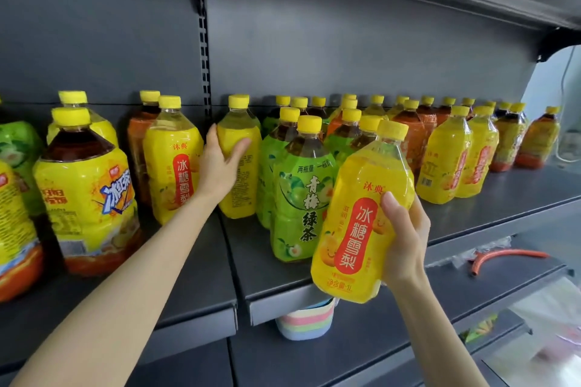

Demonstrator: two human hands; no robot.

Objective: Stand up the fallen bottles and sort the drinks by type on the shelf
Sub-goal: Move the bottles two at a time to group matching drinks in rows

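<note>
In the head view, my left hand [220, 163] wraps a standing pear bottle [246, 195] on the shelf [503, 198], thumb across its front and fingers round the far side. I judge I am steadying it or shifting it towards the matching yellow bottle [173, 160] just to its left. My right hand [405, 239] grips a held pear bottle [361, 214] by its lower half. It is tilted and off the shelf, in front of the green tea bottle [298, 198], probably so it can join the same yellow group.

More yellow bottles [446, 160] stand well to the right, so the sorting looks unfinished. The back rows show little more than caps, so I cannot tell each drink's type. The bottles at the left edge are cut off. I see no bottle lying down, though the front rows may hide one.
</note>
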